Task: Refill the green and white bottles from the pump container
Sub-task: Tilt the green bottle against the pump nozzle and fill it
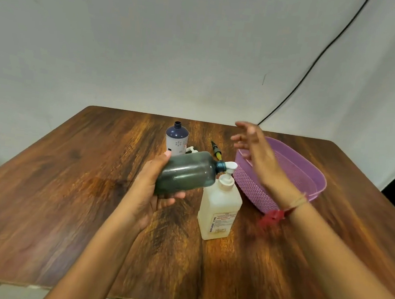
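My left hand [150, 188] grips the dark green bottle [187, 172] and holds it tilted almost on its side, its open neck touching the white spout of the pump container [220, 207]. The pump container is a pale square bottle that stands upright on the table. My right hand [254, 147] hovers open above and behind the pump head, fingers spread, holding nothing. Further back stands the white bottle [177, 139] with a dark blue top, uncapped and upright.
A purple plastic basket [309, 181] lies to the right of the pump container, under my right forearm. A small cap with a yellow-green nozzle [216, 151] and a white cap [191, 150] lie near the white bottle. The wooden table [67, 185] meets a white backdrop.
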